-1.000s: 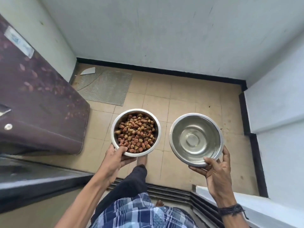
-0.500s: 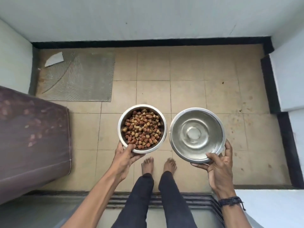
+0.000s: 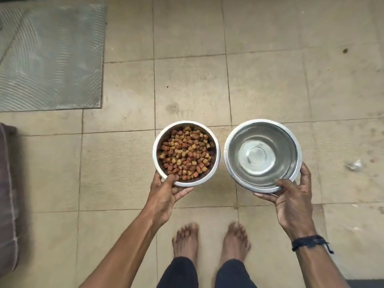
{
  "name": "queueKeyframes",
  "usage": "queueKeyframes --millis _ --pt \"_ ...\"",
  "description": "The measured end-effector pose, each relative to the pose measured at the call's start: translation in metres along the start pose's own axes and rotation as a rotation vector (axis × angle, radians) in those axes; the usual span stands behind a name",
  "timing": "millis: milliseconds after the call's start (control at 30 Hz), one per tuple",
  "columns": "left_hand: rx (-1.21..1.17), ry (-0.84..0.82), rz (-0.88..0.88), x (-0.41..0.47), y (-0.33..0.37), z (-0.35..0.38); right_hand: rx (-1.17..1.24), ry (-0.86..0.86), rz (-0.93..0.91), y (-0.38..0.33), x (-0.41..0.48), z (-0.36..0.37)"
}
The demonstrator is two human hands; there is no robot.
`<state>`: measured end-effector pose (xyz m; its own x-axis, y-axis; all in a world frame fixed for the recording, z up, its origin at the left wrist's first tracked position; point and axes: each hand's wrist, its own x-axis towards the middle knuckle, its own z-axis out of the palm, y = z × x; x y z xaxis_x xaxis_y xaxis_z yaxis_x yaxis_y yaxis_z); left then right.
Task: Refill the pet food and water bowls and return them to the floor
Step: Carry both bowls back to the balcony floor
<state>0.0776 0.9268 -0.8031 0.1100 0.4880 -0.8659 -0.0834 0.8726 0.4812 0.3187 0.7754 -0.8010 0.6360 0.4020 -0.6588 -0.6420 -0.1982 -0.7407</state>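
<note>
While held, two unmarked bowls.

No text, label, brand, number or sign can be read anywhere in the view. The two steel bowls, the floor tiles and the grey mat carry no lettering that shows.
</note>
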Motion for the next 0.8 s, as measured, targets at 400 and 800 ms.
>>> queueKeyframes --millis 400,800 --pt "0.021 0.000 -0.004 0.113 -0.047 -0.017 0.060 -0.019 0.041 0.087 0.106 -0.001" --pt "0.057 -0.006 -0.069 0.140 -0.055 -0.024 0.070 -0.028 0.051 0.107 0.128 0.003"
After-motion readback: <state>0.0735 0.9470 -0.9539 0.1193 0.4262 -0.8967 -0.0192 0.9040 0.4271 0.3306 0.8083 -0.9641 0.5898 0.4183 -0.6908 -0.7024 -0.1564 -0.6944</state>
